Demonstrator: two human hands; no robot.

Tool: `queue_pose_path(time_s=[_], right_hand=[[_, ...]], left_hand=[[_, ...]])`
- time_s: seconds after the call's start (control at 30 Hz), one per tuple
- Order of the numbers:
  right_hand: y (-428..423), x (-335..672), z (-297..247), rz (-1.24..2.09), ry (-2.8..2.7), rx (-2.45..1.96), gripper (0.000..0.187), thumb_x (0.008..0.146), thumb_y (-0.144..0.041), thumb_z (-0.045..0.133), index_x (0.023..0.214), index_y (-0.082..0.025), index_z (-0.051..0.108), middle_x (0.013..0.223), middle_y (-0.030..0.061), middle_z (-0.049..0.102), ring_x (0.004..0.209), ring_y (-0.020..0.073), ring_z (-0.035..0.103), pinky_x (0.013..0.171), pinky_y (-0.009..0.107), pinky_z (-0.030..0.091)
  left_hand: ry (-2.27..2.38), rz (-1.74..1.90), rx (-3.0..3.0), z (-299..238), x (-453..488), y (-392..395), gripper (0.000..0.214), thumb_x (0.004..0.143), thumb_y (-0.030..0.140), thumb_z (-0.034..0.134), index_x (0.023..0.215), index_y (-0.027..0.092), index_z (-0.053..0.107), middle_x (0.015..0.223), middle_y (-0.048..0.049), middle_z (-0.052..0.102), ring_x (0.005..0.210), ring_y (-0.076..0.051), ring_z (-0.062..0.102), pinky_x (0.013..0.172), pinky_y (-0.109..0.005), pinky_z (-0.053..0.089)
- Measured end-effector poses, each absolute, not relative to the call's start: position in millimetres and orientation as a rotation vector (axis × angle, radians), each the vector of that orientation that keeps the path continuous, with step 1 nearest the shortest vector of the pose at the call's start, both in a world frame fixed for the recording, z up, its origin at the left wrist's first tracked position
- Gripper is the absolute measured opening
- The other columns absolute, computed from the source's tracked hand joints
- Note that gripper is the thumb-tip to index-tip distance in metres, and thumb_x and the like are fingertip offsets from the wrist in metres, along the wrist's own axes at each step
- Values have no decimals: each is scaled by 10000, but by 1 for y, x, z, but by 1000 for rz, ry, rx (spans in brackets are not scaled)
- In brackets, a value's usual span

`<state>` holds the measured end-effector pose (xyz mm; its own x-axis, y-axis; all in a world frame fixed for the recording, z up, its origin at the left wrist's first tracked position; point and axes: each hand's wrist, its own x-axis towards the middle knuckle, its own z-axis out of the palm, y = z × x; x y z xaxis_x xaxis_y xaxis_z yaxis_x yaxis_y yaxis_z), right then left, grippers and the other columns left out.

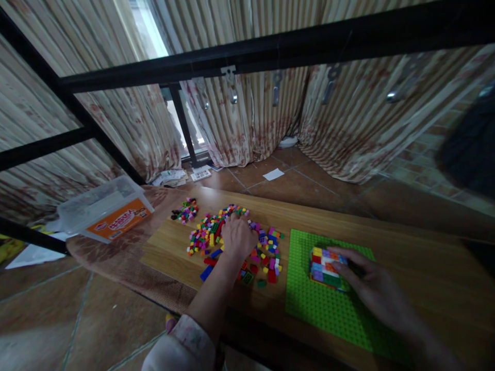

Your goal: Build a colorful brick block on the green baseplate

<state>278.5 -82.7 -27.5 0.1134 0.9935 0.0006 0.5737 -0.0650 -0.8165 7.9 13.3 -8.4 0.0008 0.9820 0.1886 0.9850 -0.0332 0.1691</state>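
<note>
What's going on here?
A person is handling small toy bricks at a wooden table. The left hand is down in the loose, many-coloured bricks; whether it grips one is hidden. The right hand has its fingers on the right side of a multicoloured brick block, over a green studded baseplate. A clear plastic tub with an orange label sits beyond the table's left end.
</note>
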Motion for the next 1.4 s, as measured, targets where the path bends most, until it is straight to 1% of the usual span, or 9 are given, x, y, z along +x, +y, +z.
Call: queue_pose_path(time_s=[0.23,0.37,0.47,0.57,0.73,0.83,0.93,1.1,1.4], right_hand=[[-83,277,-27,817,-1542,-1681,396,820,-517,573,1114,-271,670,1160,41,683,1063,271,624,917,408,495],[-83,276,-25,807,-1531,-1699,397,814,-513,581,1116,-273,672,1132,45,692,1012,266,646,903,413,501],[-83,276,-25,773,-1517,-1659,394,794,-508,613,1102,-271,677,1156,55,680,1031,275,637,928,444,484],[-82,277,-26,677,-1449,-1611,356,787,-488,636,1072,-280,684,1174,51,669,1094,275,606,967,462,454],[-82,272,-21,529,-1290,-1511,243,808,-434,633,973,-267,698,1022,42,708,973,235,638,853,399,504],[-85,263,-13,556,-1272,-1448,198,827,-403,626,932,-255,705,955,36,718,894,210,644,778,351,513],[-89,255,-7,621,-1315,-1413,209,835,-399,625,959,-253,708,970,33,719,861,195,640,747,330,508],[-93,249,0,785,-1350,-1395,257,851,-421,599,1001,-244,708,981,37,720,887,197,642,770,328,504],[-95,267,-3,846,-1328,-1409,211,816,-409,632,902,-240,724,857,19,707,822,189,629,758,322,494]], left_hand=[[-2197,-500,-2203,-5,-1,14,165,746,244,569,864,194,673,977,-97,642,972,-267,579,833,-380,445],[-2232,-739,-2237,1,-12,19,121,707,205,590,803,191,663,919,-81,650,891,-240,597,786,-340,440],[-2371,-1167,-2364,10,-20,22,59,700,203,601,741,171,629,726,-28,623,677,-172,574,645,-272,424],[-2340,-1862,-2616,19,-21,21,117,716,264,645,727,158,597,642,21,574,567,-107,508,559,-215,390],[-2115,-2694,-2760,19,1,7,297,713,282,727,974,173,637,772,11,637,637,-89,567,611,-198,452],[-2003,-2904,-2813,13,25,-5,252,721,257,741,946,170,665,829,-9,667,712,-99,605,683,-206,485],[-1884,-2946,-2941,8,48,-18,166,740,242,737,878,166,686,830,-15,679,762,-112,621,737,-217,498],[-1770,-2667,-3227,5,73,-33,124,774,220,710,886,168,691,860,-27,706,825,-135,639,793,-240,501],[-1854,-2348,-3289,-3,83,-42,182,790,203,649,969,171,663,950,-52,710,865,-166,656,804,-289,519]])
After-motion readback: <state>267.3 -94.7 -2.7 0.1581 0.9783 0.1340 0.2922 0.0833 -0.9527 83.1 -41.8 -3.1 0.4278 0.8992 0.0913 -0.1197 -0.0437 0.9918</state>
